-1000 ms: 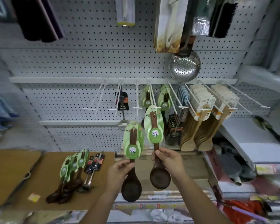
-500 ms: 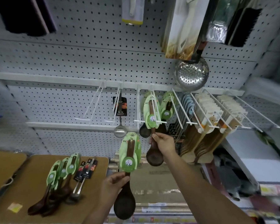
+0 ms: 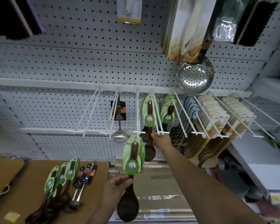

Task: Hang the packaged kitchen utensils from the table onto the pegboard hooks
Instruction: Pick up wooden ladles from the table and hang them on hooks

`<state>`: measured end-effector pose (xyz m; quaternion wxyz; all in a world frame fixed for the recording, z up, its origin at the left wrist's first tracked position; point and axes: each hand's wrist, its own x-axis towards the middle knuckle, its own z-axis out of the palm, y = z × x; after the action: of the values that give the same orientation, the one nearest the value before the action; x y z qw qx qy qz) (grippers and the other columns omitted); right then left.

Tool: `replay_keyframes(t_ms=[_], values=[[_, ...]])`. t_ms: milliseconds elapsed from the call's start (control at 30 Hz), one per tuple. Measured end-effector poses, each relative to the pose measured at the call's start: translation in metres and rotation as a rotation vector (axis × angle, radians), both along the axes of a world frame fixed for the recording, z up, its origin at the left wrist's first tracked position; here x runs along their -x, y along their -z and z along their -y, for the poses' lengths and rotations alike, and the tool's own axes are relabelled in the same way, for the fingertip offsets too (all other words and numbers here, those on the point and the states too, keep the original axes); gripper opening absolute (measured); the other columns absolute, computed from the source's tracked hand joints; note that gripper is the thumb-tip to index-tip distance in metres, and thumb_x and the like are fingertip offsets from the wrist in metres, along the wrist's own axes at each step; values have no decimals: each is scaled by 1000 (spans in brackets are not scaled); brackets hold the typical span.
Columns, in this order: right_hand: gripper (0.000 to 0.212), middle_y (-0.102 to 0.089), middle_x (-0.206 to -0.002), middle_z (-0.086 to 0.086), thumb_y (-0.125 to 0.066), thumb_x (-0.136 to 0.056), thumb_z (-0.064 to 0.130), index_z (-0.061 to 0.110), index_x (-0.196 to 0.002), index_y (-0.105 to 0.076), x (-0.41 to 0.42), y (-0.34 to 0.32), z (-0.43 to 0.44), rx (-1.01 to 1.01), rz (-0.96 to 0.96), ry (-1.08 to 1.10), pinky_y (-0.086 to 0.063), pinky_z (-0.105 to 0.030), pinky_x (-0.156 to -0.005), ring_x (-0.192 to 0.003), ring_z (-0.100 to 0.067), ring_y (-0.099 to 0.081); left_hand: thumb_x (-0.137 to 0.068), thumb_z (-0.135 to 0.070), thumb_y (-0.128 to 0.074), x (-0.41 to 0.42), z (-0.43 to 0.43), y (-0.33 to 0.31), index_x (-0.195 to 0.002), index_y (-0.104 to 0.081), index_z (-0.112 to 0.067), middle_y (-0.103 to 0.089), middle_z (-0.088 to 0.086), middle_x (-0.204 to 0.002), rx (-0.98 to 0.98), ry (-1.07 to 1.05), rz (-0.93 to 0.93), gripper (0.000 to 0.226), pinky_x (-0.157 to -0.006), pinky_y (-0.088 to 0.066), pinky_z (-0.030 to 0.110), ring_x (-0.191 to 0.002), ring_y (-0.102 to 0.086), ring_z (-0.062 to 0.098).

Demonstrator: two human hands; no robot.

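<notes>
Flat cardboard boxes lie stacked low in the middle, and a black-bristled brush hangs top right.

Dark, smooth wood with a dull sheen in the lower spoon and the hung spoon, each sleeved in glossy green card. Matt pale perforated sheet for the pegboard, smooth white-coated wire for the hooks, bright polished metal in the holed skimmer and small ladle. Matt tan wood-look top on the table; plain brown cardboard, with shiny tape, in the box.
</notes>
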<state>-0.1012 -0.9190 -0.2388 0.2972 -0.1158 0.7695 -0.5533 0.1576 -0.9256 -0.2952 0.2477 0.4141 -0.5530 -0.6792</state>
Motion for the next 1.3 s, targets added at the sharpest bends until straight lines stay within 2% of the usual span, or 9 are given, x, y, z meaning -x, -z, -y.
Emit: replay_keyframes(t_ms=[100,167,233,433,633,867,967,1167,1300], values=[[14,-68,-85,-3,-67,-95,21,10,-90,-74,7,5,-7,-82,-23,-59,-50,-31,-88,-90,-21,-64,-76,1,-79,5,-7,0,-82,-78,-13,-77,7,-81,-23,-4,9,15,-73,-54,27,-76,-72,16],[22,-73,-106,-16,-69,-93,13,-3,-108,-72,10,15,-13,-31,36,-42,-50,-39,-101,-108,-30,-66,-75,2,-79,9,-11,0,-81,-77,-14,-77,6,-80,-16,-18,14,17,-70,-54,24,-74,-72,15],[23,-69,-114,-20,-64,-95,1,-10,-114,-67,3,8,-22,36,85,-26,-51,-36,-95,-104,-28,-64,-75,4,-78,13,-15,-2,-78,-77,-15,-77,6,-78,-21,-32,5,20,-64,-53,20,-71,-71,14],[21,-76,-106,-12,-59,-100,15,5,-113,-72,-21,-25,-54,238,154,-205,-60,-37,-87,-98,-27,-74,-76,4,-78,27,-22,-8,-82,-78,-12,-77,9,-84,-11,-8,-19,17,-74,-56,27,-79,-72,19],[32,-78,-98,-10,-61,-97,38,9,-103,-75,-39,-51,-73,321,162,-242,-61,-43,-82,-91,-28,-75,-76,4,-77,42,-27,-13,-91,-76,-1,-77,12,-87,28,-8,-29,16,-71,-57,25,-80,-71,19],[22,-77,-99,-14,-74,-86,3,0,-108,-73,-48,-47,-87,377,68,-348,-61,-36,-79,-93,-29,-75,-77,3,-77,48,-37,-22,-90,-75,0,-77,13,-86,53,20,-67,13,-72,-57,26,-78,-71,19],[22,-77,-99,-15,-74,-86,2,-1,-108,-73,-51,-48,-90,387,56,-356,-62,-36,-78,-93,-30,-75,-77,2,-77,45,-41,-22,-91,-75,0,-77,13,-87,36,19,-75,14,-76,-58,31,-80,-72,21],[22,-77,-98,-15,-75,-85,4,2,-106,-74,-58,-51,-99,410,51,-372,-62,-36,-76,-92,-30,-75,-76,6,-76,42,-49,-24,-90,-75,2,-76,16,-87,-31,4,-96,14,-72,-58,26,-78,-71,21],[20,-78,-96,-14,-75,-84,4,4,-104,-75,-62,-55,-107,433,50,-370,-62,-33,-73,-89,-27,-76,-74,3,-80,41,-52,-22,-79,-78,-10,-76,14,-85,-35,1,-91,14,-76,-57,31,-79,-71,21]])
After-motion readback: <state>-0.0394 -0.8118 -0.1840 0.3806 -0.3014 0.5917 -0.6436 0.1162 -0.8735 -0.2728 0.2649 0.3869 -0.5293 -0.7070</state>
